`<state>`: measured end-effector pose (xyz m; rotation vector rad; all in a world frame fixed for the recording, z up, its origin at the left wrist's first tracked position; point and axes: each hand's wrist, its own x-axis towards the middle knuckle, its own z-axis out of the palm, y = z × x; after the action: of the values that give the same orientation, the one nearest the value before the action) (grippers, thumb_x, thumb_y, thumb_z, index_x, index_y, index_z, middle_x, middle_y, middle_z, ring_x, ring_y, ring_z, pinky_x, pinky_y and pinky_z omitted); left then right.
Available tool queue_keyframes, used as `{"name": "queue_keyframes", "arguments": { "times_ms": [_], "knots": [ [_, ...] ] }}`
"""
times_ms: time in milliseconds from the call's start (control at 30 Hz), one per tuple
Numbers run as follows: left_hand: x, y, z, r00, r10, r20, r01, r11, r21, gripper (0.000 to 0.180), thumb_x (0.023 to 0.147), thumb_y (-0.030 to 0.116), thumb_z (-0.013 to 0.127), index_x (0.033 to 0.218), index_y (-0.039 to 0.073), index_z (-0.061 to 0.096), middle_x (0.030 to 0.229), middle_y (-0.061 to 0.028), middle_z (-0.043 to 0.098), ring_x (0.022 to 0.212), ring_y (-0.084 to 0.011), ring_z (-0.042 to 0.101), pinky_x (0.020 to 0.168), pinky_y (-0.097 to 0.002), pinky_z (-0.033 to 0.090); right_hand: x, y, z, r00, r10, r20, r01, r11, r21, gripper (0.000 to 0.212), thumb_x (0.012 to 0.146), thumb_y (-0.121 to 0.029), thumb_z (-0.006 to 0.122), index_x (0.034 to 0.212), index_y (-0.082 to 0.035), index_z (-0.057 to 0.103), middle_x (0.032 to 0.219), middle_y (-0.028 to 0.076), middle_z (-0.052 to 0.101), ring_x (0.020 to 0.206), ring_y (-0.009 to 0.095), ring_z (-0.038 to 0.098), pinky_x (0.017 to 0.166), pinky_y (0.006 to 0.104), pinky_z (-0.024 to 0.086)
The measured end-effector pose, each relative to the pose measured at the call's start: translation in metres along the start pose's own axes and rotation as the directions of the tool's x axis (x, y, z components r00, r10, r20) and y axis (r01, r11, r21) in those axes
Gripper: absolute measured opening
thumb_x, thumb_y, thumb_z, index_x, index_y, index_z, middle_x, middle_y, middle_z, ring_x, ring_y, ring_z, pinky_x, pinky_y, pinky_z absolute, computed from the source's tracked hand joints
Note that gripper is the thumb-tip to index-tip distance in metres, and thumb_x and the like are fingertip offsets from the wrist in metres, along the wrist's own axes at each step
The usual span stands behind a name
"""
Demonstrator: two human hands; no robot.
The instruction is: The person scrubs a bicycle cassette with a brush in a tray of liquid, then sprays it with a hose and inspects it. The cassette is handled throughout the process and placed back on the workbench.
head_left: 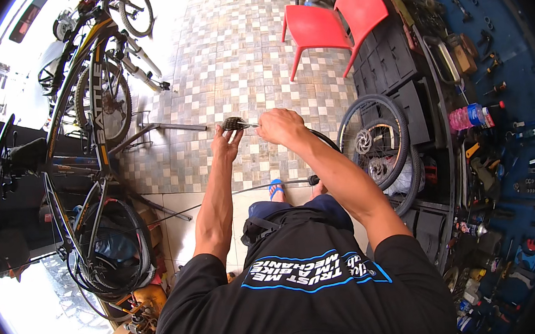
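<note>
A dark bicycle cassette (233, 123) is held up at arm's length in front of me. My left hand (227, 141) grips it from below and the left, with the thumb and fingers along its side. Just to its right, my right hand (280, 126) is closed around a tool mostly hidden in the fist. Only the tool's slim metal tip (248, 125) shows, pointing left toward the cassette. A black hose (325, 138) curves out behind my right forearm; whether it joins the tool is hidden.
At left, a black and yellow bicycle (99, 99) is raised beside a grey stand arm (175, 127). A thin black cable (219, 193) crosses before my legs. Wheels (373, 133) lean against black cabinets on the right, below a red chair (315, 26). Tools hang on a blue wall panel (495, 83).
</note>
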<state>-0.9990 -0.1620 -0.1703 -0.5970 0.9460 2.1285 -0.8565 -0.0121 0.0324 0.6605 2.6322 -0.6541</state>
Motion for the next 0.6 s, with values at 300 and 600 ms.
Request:
{"name": "queue_keyframes", "arguments": {
  "times_ms": [300,600],
  "knots": [
    [-0.012,-0.008,0.008,1.0,0.024,0.003,-0.024,0.999,0.033,0.046,0.107,0.038,0.062,0.136,0.004,0.05,0.136,-0.0193,0.053,0.128,-0.0368,0.058,0.106,-0.0618,0.059,-0.008,-0.015,0.003,0.999,-0.044,-0.007,0.043,0.998,-0.045,0.039,0.1,-0.041,0.065,0.107,-0.006,0.08,0.112,0.02,0.078,0.108,0.037,0.075,0.096,0.0478,0.058],
    [0.0,-0.01,0.0,0.996,0.086,0.012,-0.086,0.996,0.021,0.053,0.102,0.028,0.074,0.134,0.012,0.035,0.131,-0.0232,0.057,0.118,-0.044,0.063,0.097,-0.0649,0.062,-0.012,-0.022,0.003,0.998,-0.059,-0.011,0.058,0.996,-0.066,0.039,0.099,-0.039,0.065,0.105,-0.004,0.08,0.111,0.02,0.078,0.108,0.036,0.075,0.094,0.0466,0.059]
  ]
}}
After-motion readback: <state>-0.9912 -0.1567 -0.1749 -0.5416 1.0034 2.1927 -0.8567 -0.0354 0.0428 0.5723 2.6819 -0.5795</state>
